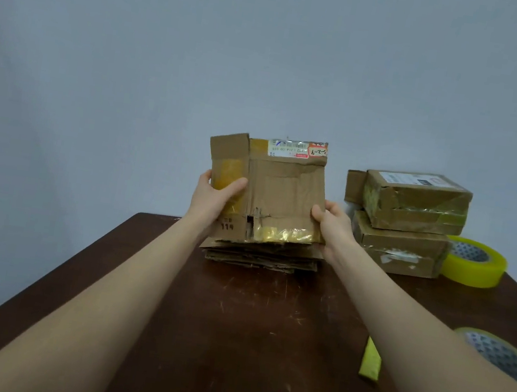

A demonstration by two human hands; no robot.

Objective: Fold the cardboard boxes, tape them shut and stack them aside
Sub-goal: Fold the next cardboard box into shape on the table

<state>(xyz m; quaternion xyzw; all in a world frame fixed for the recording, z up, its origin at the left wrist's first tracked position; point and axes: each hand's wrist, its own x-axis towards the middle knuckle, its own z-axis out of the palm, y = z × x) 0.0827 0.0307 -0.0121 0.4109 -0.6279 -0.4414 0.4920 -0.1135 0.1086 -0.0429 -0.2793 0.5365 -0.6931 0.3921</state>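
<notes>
Nearest, at the right edge of the dark, scratched table, a roll of yellowish tape lay flat, partly hidden by the right forearm. Just left of it lay a short loose strip of yellow tape.

Farther in, both bare forearms reached to the middle of the table. There the left hand and right hand held a flattened cardboard box upright between them. Each hand clamped one side edge, with the thumb across the front and the fingers behind. The box stood just above a low pile of flat cardboard. Whether it touched the pile could not be told.

Its front was creased, torn near the bottom and patched with glossy yellow tape. Dark stamped characters at the lower left looked like "119", though not surely. A white shipping label ran along the top edge, its print too small to read. Beside that label an orange-red sticker bore handwritten figures joined by dashes, seemingly upside down.

Farther right stood two taped boxes, the upper box resting on the lower box. The upper one carried a white label that could not be read. A second yellow tape roll lay just right of the lower box.

A plain grey-blue wall stood behind everything.
</notes>
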